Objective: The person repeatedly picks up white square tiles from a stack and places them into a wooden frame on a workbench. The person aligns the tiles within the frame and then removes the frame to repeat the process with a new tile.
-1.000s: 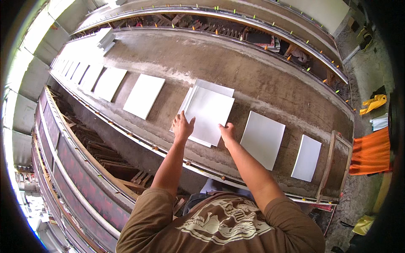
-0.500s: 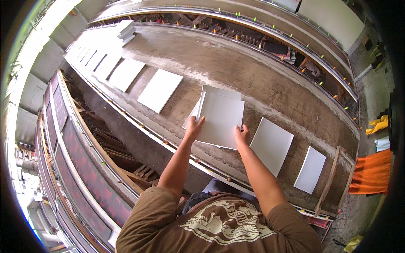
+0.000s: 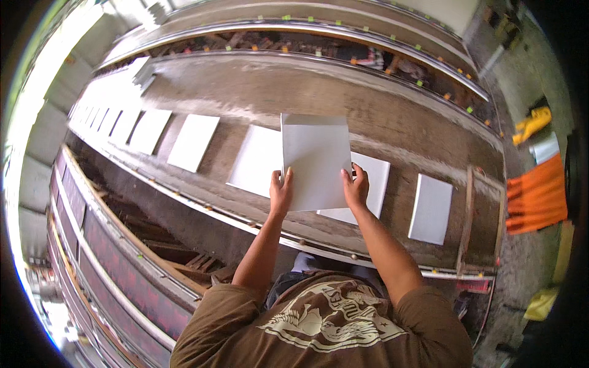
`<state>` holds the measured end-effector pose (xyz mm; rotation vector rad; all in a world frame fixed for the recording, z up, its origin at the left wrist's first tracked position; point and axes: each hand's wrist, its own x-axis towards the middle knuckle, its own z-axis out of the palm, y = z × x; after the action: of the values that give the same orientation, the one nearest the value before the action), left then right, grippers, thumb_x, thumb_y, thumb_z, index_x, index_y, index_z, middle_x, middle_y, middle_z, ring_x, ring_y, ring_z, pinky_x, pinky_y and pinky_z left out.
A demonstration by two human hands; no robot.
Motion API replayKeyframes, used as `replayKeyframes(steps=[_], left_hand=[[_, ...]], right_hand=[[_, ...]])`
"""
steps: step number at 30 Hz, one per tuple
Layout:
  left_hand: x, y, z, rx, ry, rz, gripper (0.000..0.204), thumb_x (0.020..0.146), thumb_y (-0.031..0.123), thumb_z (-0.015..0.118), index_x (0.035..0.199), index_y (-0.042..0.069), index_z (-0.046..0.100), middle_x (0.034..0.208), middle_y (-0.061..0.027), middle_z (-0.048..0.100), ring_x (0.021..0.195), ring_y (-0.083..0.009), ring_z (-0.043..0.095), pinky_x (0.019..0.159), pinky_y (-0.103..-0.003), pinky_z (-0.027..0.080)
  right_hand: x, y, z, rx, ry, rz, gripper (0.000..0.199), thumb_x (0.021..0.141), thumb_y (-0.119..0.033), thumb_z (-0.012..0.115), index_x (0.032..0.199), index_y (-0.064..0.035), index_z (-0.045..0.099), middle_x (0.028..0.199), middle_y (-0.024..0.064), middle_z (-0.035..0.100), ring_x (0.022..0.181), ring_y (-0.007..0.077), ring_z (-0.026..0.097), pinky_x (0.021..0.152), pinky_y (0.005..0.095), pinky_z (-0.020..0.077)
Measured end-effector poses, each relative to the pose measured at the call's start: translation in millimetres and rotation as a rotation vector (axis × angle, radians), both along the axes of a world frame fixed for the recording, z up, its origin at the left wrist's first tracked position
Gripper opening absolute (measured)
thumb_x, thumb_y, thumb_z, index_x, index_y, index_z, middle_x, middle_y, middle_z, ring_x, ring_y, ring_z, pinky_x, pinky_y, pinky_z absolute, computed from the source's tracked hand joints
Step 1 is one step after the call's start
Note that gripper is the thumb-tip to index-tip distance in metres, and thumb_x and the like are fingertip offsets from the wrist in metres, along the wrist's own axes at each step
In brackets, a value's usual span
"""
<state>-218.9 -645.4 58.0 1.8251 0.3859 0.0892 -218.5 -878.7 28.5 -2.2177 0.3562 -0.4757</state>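
My left hand and my right hand grip opposite side edges of a stack of white sheets, with both thumbs on top. The stack is held over the long brown table, its edges nearly even, a narrow greyer band along its far end. Partly hidden beneath it, one white pile lies to the left and another white pile to the right. A narrower white pile rests farther right. What the sheets are made of is unclear.
More white piles run in a row leftward along the brown table. A wooden frame lies at its right end. Small coloured markers dot the rails. Another long table stands at left; an orange cloth hangs at right.
The view has turned, and the held stack has shifted right along the table, between two piles. Its sheets, uneven and fanned before, now lie nearly flush. Both hands keep their grip.
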Motion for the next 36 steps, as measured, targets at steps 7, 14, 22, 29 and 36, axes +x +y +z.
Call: replayKeyframes(steps=[7,14,22,29,36], left_hand=[[-50.6,-164.0,-8.2,-0.068,-0.011,-0.129,0.045,0.101,0.042,0.063,0.106,-0.002,0.058,0.091,-0.0091,0.061,0.085,-0.0153,0.054,0.076,-0.034,0.047],[-116.8,-325.8,-37.7,0.044,-0.029,-0.189,0.057,0.099,0.052,0.062,0.110,-0.004,0.057,0.093,-0.0222,0.065,0.084,-0.0314,0.060,0.080,-0.041,0.049],[-142.3,-419.1,-38.3,0.282,0.166,-0.310,0.068,0.097,0.064,0.052,0.132,0.006,0.058,0.114,-0.0300,0.068,0.113,-0.0488,0.062,0.094,-0.053,0.050],[-131.2,-416.1,-67.0,0.517,0.201,-0.484,0.071,0.097,0.065,0.052,0.146,0.014,0.050,0.114,-0.0322,0.066,0.111,-0.0492,0.063,0.092,-0.055,0.051],[-144.2,-423.9,-18.8,0.643,0.331,-0.525,0.077,0.095,0.066,0.053,0.158,0.024,0.035,0.140,-0.0365,0.043,0.110,-0.0511,0.063,0.093,-0.055,0.053]], right_hand=[[-72.5,-162.4,4.0,-0.120,0.004,-0.157,0.040,0.090,-0.034,0.075,0.116,-0.0044,0.066,0.102,0.0146,0.069,0.092,0.0332,0.067,0.081,0.0456,0.0533],[-162.2,-311.9,-8.5,-0.195,0.138,-0.276,0.042,0.091,-0.036,0.073,0.120,-0.0058,0.064,0.105,0.0140,0.067,0.097,0.0348,0.066,0.081,0.0469,0.0532],[-203.8,-403.1,-54.0,-0.132,0.288,-0.346,0.049,0.094,-0.038,0.070,0.130,-0.0052,0.061,0.118,0.0193,0.067,0.110,0.0371,0.064,0.090,0.0490,0.0517],[-208.5,-402.3,-61.5,-0.117,0.463,-0.327,0.051,0.095,-0.039,0.070,0.134,-0.0080,0.059,0.123,0.0185,0.066,0.114,0.0380,0.063,0.092,0.0503,0.0520],[-212.3,-394.0,-25.0,-0.260,0.594,-0.323,0.053,0.092,-0.039,0.072,0.135,-0.0115,0.059,0.126,0.0183,0.064,0.114,0.0367,0.063,0.091,0.0508,0.0528]])
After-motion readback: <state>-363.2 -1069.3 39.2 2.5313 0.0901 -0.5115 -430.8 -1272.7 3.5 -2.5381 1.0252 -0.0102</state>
